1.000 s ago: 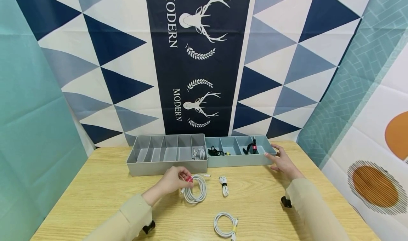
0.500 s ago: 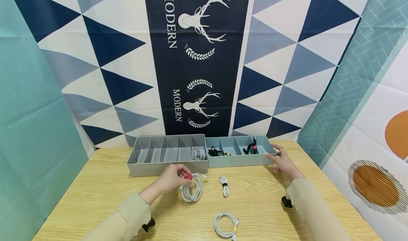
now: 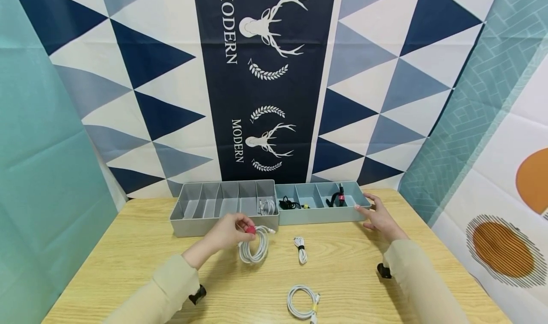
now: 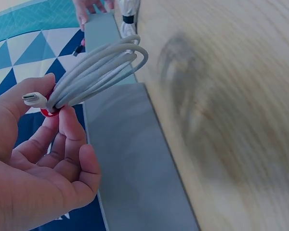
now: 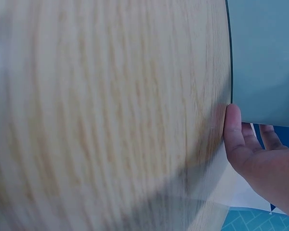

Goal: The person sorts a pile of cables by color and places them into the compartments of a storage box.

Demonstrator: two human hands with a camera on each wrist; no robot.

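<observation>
My left hand (image 3: 229, 231) pinches a coiled white cable (image 3: 257, 249) by its red tie (image 4: 50, 111), with thumb and fingertips. The coil hangs just in front of the grey divided box (image 3: 222, 225), and its shadow falls on the table. A USB-C plug (image 4: 34, 99) sticks out beside the thumb in the left wrist view. At the right end of the blue divided box (image 3: 325, 215), my right hand (image 3: 378, 218) touches the corner, thumb at the front and fairly straight fingers along the end. Part of those fingers is hidden behind the box in the right wrist view.
On the wooden table (image 3: 342, 276) lie a small white cable bundle (image 3: 301, 250) with a black tie and a white cable coil (image 3: 295, 309) with a yellow tie. The boxes hold a white cable (image 3: 268, 207) and black cables (image 3: 288, 203). A patterned cloth (image 3: 265, 86) hangs behind.
My left hand has lifted the red-tied cable off the table and moved it slightly left and toward the grey box. The right hand stays at the blue box's corner.
</observation>
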